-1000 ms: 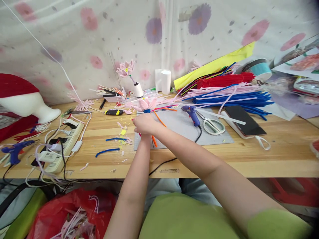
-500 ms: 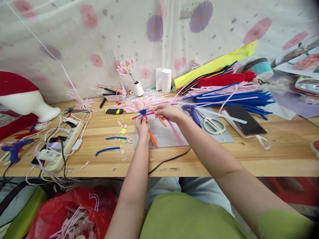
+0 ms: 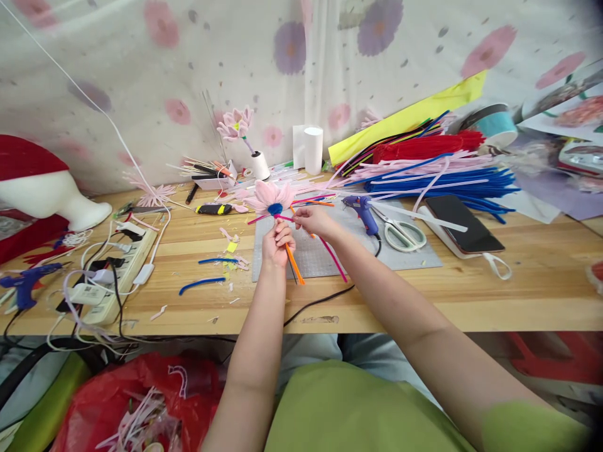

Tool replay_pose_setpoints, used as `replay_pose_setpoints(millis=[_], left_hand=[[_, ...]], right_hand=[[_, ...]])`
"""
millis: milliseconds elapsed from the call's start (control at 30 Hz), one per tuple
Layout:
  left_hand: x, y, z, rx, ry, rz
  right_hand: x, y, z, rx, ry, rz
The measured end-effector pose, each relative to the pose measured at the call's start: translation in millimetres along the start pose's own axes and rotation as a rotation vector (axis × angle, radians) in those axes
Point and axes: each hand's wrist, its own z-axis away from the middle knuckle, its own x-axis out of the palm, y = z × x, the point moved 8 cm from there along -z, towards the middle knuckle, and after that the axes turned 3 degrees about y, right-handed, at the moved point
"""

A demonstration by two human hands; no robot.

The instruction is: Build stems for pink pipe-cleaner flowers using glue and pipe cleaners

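Observation:
My left hand [image 3: 279, 243] is closed round the stem of a pink pipe-cleaner flower [image 3: 268, 196] with a dark blue base. Orange pipe cleaners [image 3: 295, 265] and a dark thin stem stick out below that fist. A magenta pipe cleaner [image 3: 255, 220] crosses just under the blue base. My right hand [image 3: 311, 223] pinches its other side, to the right of the flower. Another magenta length [image 3: 334, 258] hangs below the right hand over the grey cutting mat [image 3: 315, 263].
On the right are a purple glue gun [image 3: 362, 213], scissors [image 3: 402, 233], a phone [image 3: 464, 224] and blue pipe cleaners [image 3: 438, 184]. A power strip [image 3: 123, 270], a utility knife [image 3: 213, 209] and blue cut pieces [image 3: 202, 284] are on the left. A finished flower [image 3: 238, 123] stands behind.
The flower has tipped more upright, its petals now above the blue base. My left hand has shifted slightly right. My right hand stays close, and the hanging magenta length has stopped blurring.

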Motion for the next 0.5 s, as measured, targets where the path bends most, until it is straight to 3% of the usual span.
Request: replay_pose_setpoints(millis=[267,400,500], left_hand=[[9.2,9.1,12.6,0.171,-0.031,-0.009],[3.3,8.5,-1.7,0.080,-0.037,-0.033],[-6.5,11.1,-12.4,0.085,0.033,-0.094]], right_hand=[[38.7,2.4,4.2,0.084,-0.064,-0.234],[39.7,14.1,4.2,0.177,-0.118,-0.058],[23.3,-3.8,7.6,0.005,-0.006,0.210]])
